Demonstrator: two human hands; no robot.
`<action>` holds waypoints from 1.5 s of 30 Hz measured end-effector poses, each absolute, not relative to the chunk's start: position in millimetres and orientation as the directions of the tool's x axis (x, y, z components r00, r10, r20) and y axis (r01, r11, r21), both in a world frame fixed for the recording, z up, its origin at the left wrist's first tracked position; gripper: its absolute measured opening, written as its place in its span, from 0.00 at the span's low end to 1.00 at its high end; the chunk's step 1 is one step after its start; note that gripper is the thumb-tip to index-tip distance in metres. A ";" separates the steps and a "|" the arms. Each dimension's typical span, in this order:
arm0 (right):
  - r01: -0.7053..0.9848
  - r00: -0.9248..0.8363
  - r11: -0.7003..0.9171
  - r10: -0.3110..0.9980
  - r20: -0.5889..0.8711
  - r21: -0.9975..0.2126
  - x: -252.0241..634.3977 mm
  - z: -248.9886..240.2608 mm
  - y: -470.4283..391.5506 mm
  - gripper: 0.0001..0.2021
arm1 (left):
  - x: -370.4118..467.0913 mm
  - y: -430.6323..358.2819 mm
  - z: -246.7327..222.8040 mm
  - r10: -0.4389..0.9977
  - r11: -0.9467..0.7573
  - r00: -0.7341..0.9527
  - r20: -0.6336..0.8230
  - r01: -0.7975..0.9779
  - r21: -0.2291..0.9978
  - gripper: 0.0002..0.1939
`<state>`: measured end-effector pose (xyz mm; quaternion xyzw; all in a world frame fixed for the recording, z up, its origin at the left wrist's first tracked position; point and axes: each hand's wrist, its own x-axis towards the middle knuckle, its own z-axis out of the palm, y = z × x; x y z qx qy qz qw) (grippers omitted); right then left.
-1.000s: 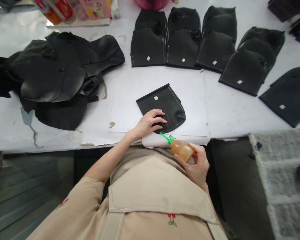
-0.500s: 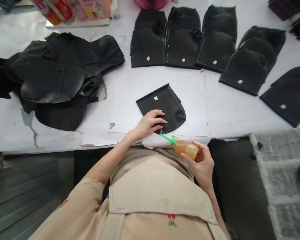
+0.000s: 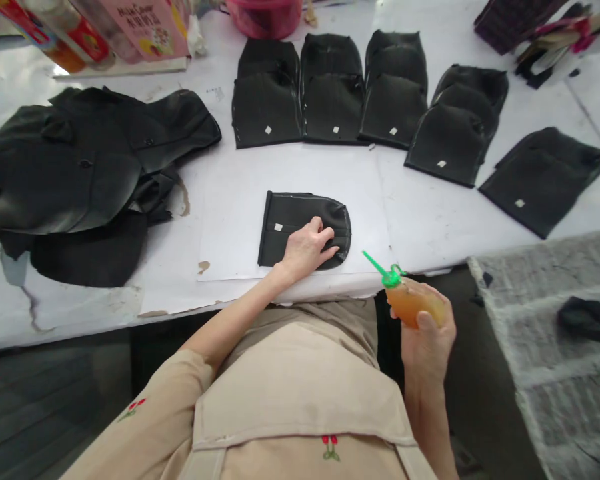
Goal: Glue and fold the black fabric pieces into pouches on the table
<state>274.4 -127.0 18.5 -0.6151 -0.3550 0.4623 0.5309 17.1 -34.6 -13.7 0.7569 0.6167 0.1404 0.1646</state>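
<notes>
A black fabric piece (image 3: 293, 207) with a small white tag lies on white paper near the table's front edge, its straight hem to the left and its rounded end to the right. My left hand (image 3: 310, 248) rests on it with bent fingers, some of them curled; whether it pinches the fabric is hidden. Beyond the table edge, my right hand (image 3: 433, 330) is wrapped round a squeeze bottle (image 3: 411, 303) of orange liquid. The bottle's green nozzle points up and left, apart from the fabric.
Overlapping black pieces (image 3: 267, 110) stand in an arc at the back and right. A heap of black fabric (image 3: 70, 173) covers the left. Behind are bottles (image 3: 80, 33), a pink bowl (image 3: 265, 17) and a dark basket (image 3: 510, 23). A grey cloth-covered surface (image 3: 545, 333) is at right.
The black piece has turned anticlockwise under my left hand, whose fingers are now more curled. My right hand has drawn the bottle away to the right, its nozzle off the fabric. The view has shifted.
</notes>
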 end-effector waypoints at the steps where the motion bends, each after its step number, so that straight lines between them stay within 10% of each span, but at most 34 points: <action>1: -0.008 0.365 -0.185 0.914 -0.175 -0.983 274.2 19.3 -128.1 0.27 | 19.7 -33.7 -13.3 0.981 -0.176 0.192 0.003 0.895 0.411 0.10; 22: 0.690 0.041 0.203 0.947 0.317 -0.695 260.1 10.3 -139.9 0.31 | 8.9 -40.3 -2.5 0.957 -0.229 0.284 -0.059 0.865 0.446 0.16; 45: 0.672 0.121 0.096 0.964 0.236 -0.734 255.0 16.0 -142.9 0.29 | 18.5 -36.7 -7.7 0.979 -0.152 0.196 -0.054 0.880 0.449 0.16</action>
